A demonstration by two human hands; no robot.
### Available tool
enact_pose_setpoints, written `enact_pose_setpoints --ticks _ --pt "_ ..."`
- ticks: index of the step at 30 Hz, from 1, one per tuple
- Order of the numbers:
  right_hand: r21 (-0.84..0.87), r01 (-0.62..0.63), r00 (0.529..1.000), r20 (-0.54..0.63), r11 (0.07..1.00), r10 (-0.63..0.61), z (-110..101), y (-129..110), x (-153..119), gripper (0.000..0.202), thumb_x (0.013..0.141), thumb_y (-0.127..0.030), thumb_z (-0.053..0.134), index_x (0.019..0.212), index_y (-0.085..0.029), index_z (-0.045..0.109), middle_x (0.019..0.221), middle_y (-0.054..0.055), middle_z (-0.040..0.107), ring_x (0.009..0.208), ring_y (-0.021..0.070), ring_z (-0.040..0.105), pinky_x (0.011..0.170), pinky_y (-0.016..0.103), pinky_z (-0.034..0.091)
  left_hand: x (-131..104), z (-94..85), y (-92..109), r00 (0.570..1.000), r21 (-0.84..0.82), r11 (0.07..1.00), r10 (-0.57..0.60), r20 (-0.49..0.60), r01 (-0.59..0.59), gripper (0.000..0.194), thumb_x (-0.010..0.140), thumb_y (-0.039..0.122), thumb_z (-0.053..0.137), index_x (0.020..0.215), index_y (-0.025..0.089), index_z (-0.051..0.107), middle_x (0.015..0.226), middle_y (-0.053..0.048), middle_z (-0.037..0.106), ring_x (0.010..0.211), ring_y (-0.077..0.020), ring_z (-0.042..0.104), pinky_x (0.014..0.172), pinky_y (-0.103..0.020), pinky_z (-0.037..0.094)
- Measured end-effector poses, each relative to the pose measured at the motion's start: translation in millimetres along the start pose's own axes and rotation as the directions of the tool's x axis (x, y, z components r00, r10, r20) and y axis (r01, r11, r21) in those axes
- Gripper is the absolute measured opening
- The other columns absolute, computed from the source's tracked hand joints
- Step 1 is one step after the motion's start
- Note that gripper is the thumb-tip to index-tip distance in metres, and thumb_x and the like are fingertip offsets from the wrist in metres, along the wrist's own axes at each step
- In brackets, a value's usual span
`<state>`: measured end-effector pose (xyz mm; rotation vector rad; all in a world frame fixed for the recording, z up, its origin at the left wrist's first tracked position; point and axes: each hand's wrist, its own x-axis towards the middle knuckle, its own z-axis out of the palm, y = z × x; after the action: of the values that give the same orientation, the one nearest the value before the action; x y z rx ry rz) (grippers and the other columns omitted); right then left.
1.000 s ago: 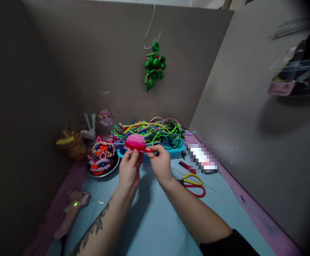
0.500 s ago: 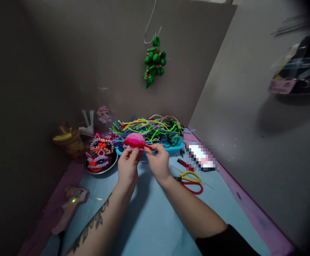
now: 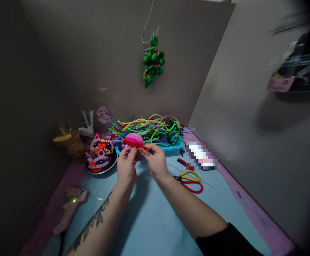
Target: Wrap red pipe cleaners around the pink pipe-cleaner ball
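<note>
My left hand (image 3: 127,165) pinches the lower edge of a rounded pink pipe-cleaner piece (image 3: 134,138), held up over the table. A red pipe cleaner (image 3: 132,143) runs across the front of that piece. Its right end is between the thumb and fingers of my right hand (image 3: 156,160), close beside the left. Fingertips hide part of the pink piece's underside. Just behind my hands stands a blue tray (image 3: 175,150) heaped with loose pipe cleaners (image 3: 149,128) in many colours.
Left of my hands, a metal bowl (image 3: 104,172) holds colourful pipe-cleaner figures (image 3: 100,160). A pink glue gun (image 3: 71,211) lies nearer on the left. To the right are scissors (image 3: 192,182), a red-and-black tool (image 3: 185,164) and a blurred-out phone (image 3: 201,156). A green ornament (image 3: 153,60) hangs above.
My right hand has shifted slightly left, closer to my left hand, and the red pipe cleaner's end now lies nearer the pink piece. Both hands keep their pinch.
</note>
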<state>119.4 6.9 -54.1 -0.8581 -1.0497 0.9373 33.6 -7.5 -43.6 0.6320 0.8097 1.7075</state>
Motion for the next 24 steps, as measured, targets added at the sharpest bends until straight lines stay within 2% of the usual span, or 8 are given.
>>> enact_pose_setpoints --ticks 5,8,12,15,17,19,22,24 --pt "0.100 -0.068 0.998 0.013 0.993 0.067 2.3 0.5 -1.4 0.022 0.064 -0.036 0.074 0.073 -0.017 0.067 0.068 -0.002 0.061 0.064 0.0118 0.051 0.066 0.026 0.042 1.5 -1.4 -1.1 0.999 0.025 1.000 0.012 0.035 -0.013 0.029 0.060 0.035 0.078 0.071 0.014 0.061 0.065 0.002 0.063 0.060 -0.0089 0.060 0.061 -0.021 0.046" --pt "0.023 -0.048 0.999 -0.018 0.999 0.048 0.2 -0.7 -0.7 0.022 0.068 -0.037 0.072 0.073 -0.017 0.065 0.068 -0.002 0.060 0.064 0.0115 0.050 0.066 0.026 0.042 1.3 -1.1 0.9 0.999 0.022 1.000 0.013 0.032 -0.013 0.031 0.057 0.036 0.080 0.069 0.014 0.062 0.062 0.003 0.061 0.059 -0.0087 0.059 0.060 -0.020 0.045" --pt "-0.272 0.142 0.984 -0.071 0.952 -0.166 -6.5 -8.7 0.3 0.018 0.074 -0.034 0.066 0.071 -0.017 0.062 0.070 0.000 0.059 0.072 0.0142 0.052 0.071 0.028 0.042 0.6 0.1 3.8 1.000 0.026 1.000 0.000 0.018 -0.001 0.032 0.055 0.038 0.081 0.066 0.014 0.061 0.059 0.003 0.060 0.057 -0.0087 0.058 0.061 -0.021 0.047" --pt "-0.444 0.349 0.924 0.015 0.825 -0.383 -9.6 -18.2 -0.9 0.012 0.076 -0.027 0.065 0.067 -0.019 0.061 0.069 0.001 0.061 0.076 0.0165 0.052 0.074 0.030 0.042 0.8 -0.4 2.6 0.999 0.040 0.999 0.030 0.025 -0.031 0.029 0.057 0.036 0.080 0.066 0.014 0.063 0.061 0.003 0.062 0.058 -0.0088 0.059 0.063 -0.022 0.048" --pt "-0.481 0.432 0.887 0.074 0.763 -0.455 -9.7 -22.9 -2.2 0.011 0.076 -0.025 0.065 0.067 -0.020 0.062 0.069 0.002 0.063 0.078 0.0175 0.052 0.075 0.032 0.042 1.1 -1.5 0.4 0.997 0.056 0.996 0.068 0.034 -0.069 0.026 0.058 0.034 0.079 0.067 0.014 0.064 0.064 0.003 0.063 0.060 -0.0085 0.059 0.065 -0.022 0.049" --pt "-0.467 0.414 0.899 0.074 0.782 -0.432 -8.7 -24.4 -2.8 0.011 0.076 -0.026 0.066 0.067 -0.020 0.062 0.070 0.002 0.063 0.078 0.0174 0.053 0.076 0.032 0.043 1.4 -2.5 -1.5 0.994 0.074 0.992 0.096 0.048 -0.100 0.022 0.061 0.031 0.078 0.069 0.015 0.066 0.067 0.002 0.065 0.062 -0.0087 0.060 0.066 -0.022 0.050" --pt "-0.333 0.262 0.963 0.030 0.906 -0.268 -6.9 -20.6 -1.9 0.013 0.075 -0.030 0.067 0.069 -0.019 0.063 0.072 0.001 0.062 0.076 0.0157 0.056 0.074 0.030 0.045 1.6 -2.8 -1.9 0.991 0.083 0.988 0.128 0.038 -0.130 0.020 0.063 0.031 0.077 0.072 0.015 0.068 0.071 0.001 0.067 0.066 -0.0108 0.063 0.070 -0.025 0.052" --pt "-0.217 0.171 0.985 0.026 0.961 -0.170 -5.8 -15.6 -0.8 0.015 0.074 -0.032 0.068 0.071 -0.018 0.064 0.073 0.001 0.061 0.074 0.0147 0.057 0.074 0.029 0.045 1.7 -2.4 -1.0 0.989 0.085 0.986 0.146 0.002 -0.146 0.022 0.063 0.031 0.077 0.074 0.015 0.069 0.073 0.000 0.068 0.066 -0.0117 0.064 0.071 -0.027 0.052"
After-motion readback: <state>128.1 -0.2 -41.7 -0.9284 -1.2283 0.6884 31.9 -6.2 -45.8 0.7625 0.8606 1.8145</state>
